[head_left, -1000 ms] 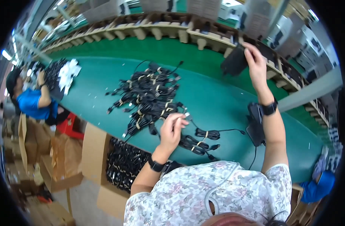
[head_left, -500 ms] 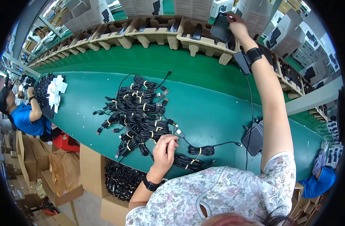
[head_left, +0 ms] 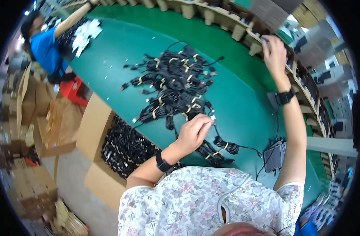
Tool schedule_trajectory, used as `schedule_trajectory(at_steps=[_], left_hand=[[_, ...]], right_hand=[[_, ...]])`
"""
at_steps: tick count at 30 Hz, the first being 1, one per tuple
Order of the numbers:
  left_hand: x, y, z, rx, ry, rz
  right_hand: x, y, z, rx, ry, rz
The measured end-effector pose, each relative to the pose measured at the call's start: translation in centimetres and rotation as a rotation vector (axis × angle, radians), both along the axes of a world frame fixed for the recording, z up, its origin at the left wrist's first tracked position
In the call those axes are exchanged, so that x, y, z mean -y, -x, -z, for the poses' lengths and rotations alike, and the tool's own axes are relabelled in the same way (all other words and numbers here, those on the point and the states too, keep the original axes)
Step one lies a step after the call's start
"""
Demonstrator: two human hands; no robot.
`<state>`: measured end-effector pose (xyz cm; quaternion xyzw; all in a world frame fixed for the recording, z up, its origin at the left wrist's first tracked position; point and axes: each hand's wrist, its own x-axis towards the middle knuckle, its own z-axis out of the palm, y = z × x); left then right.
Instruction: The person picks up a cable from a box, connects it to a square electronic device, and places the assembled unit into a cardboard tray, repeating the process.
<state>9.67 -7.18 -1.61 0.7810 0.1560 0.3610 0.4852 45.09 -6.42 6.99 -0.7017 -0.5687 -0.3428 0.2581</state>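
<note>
My left hand (head_left: 194,134) is closed, its fingers curled over the near edge of a heap of bundled black cables (head_left: 180,84) tied with pale bands. A connector lies by its fingertips; whether they grip anything is hidden. Out to the right, my right hand (head_left: 275,55) reaches to the brown moulded tray (head_left: 252,41), thumb and forefinger bent but apart, with nothing visibly held. Beside my right wrist is a small dark box (head_left: 273,101) with a cord. Two tied cable bundles (head_left: 227,147) lie right of my left hand.
A dark grey flat device (head_left: 275,157) with a cord rests at the table's right. An open carton (head_left: 95,129) full of black cables stands below the near edge. White papers (head_left: 85,35) lie far left, near a co-worker in blue (head_left: 46,51). White boxes (head_left: 272,13) line the trays.
My view has turned, shifting the scene. My right hand no longer shows the dark flat item it held over the tray. My left hand stays closed by the cables. The co-worker's arm now stretches out.
</note>
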Motion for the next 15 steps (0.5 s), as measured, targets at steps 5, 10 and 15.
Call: schedule_trajectory(at_steps=[5, 10, 15], left_hand=[[-0.2, 2.0, -0.7, 0.134, 0.075, -0.044], [-5.6, 10.4, -1.5, 0.351, -0.412, -0.512], [-9.5, 21.6, 4.8, 0.277, 0.051, -1.091]], right_hand=[[1.8, 13.5, -0.2, -0.408, 0.688, -0.38], [8.0, 19.0, -0.7, -0.504, 1.214, -0.295], [12.7, 22.6, 0.8, -0.483, 0.998, -0.475]])
